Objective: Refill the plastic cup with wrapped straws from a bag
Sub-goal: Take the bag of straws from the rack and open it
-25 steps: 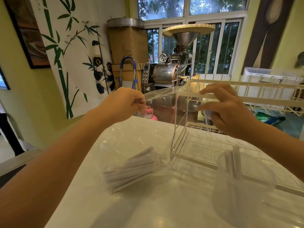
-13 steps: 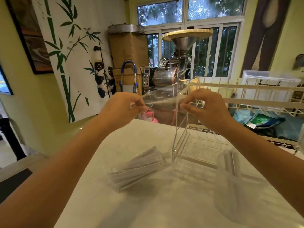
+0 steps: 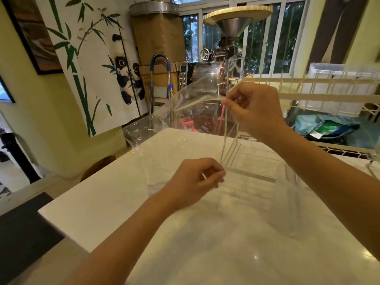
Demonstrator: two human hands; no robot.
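A clear plastic bag [image 3: 185, 108] hangs open over the white table [image 3: 115, 194], its film stretched between my two hands. My right hand [image 3: 257, 110] is raised and pinches the bag's top edge. Lower and nearer, my left hand [image 3: 197, 177] has its fingers pinched together on the bag's near edge. The wrapped straws [image 3: 155, 185] show only as a pale blur inside the bag, just left of my left wrist. The translucent plastic cup [image 3: 287, 219] stands on the table under my right forearm, blurred, with a few straws upright in it.
A clear acrylic stand [image 3: 246, 161] sits on the table just beyond my left hand. A white wire rack [image 3: 320, 97] runs along the right side. A metal coffee roaster [image 3: 213, 70] and cardboard boxes stand behind. The table's left edge drops to a dark surface [image 3: 24, 233].
My left hand has dropped from the bag's top down toward the table, pulling the near edge of the bag with it. My right hand stays raised on the top edge. The camera tilted down.
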